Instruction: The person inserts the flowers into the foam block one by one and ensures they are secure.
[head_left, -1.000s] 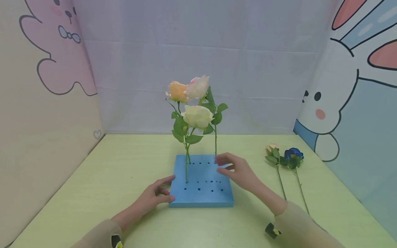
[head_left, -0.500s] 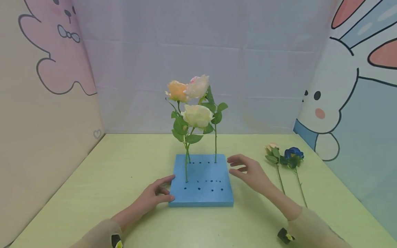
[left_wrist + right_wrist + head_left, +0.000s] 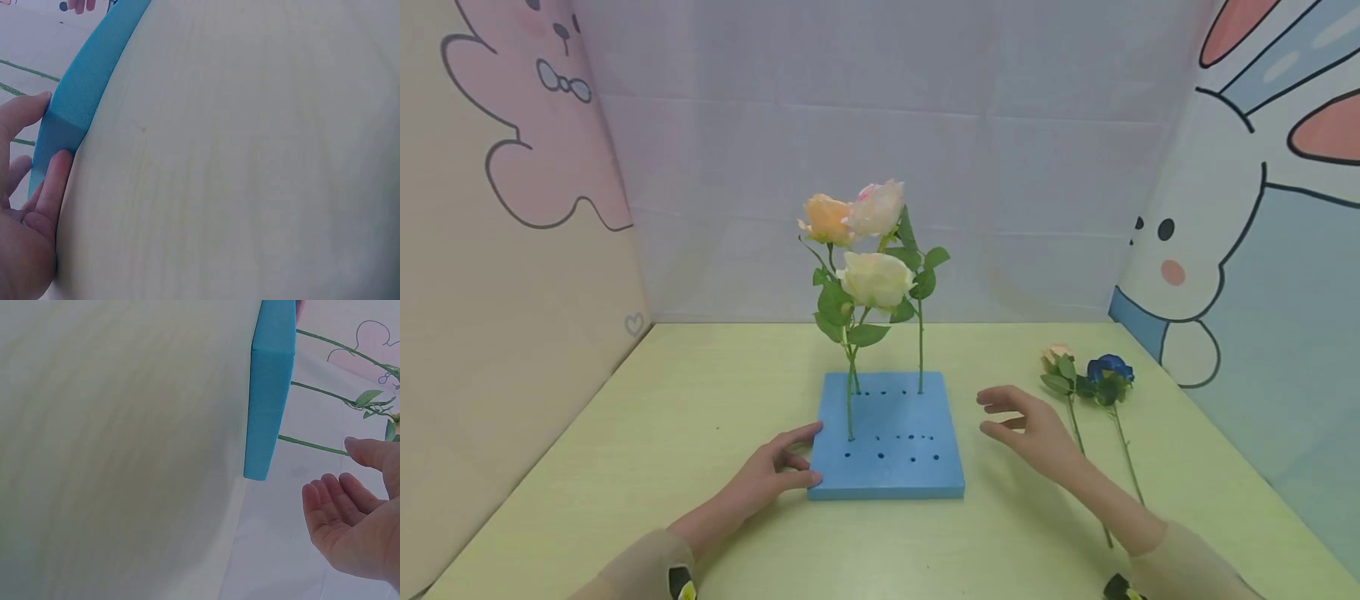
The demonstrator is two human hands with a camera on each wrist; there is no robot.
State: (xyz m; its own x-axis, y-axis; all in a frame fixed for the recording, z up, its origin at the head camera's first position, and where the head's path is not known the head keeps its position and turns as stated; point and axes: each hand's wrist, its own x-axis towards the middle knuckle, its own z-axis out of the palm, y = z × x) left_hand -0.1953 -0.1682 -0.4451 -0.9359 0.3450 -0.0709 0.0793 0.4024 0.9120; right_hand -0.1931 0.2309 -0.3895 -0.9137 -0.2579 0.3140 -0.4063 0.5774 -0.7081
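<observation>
A blue foam board [image 3: 891,479] with several holes lies on the table. Three artificial roses stand in it: an orange rose [image 3: 827,220], a pale pink rose [image 3: 877,210] and a cream rose [image 3: 877,281]. My left hand [image 3: 775,471] rests against the board's left edge; in the left wrist view, its fingertips [image 3: 60,164] touch the side of the board. My right hand [image 3: 1037,433] is in the air right of the board, fingers loosely bent and holding nothing. The right wrist view shows its palm [image 3: 356,544] beyond the stems.
On the right of the table [image 3: 700,375] lie a peach rose [image 3: 1057,358] and a dark blue rose [image 3: 1108,371], their heads side by side at the far end and their stems toward the near side. Cartoon-printed cloth walls [image 3: 880,150] surround the table.
My right hand has moved away from the rear right stem, past the board's right edge and toward the loose roses. My left hand and the board stay put.
</observation>
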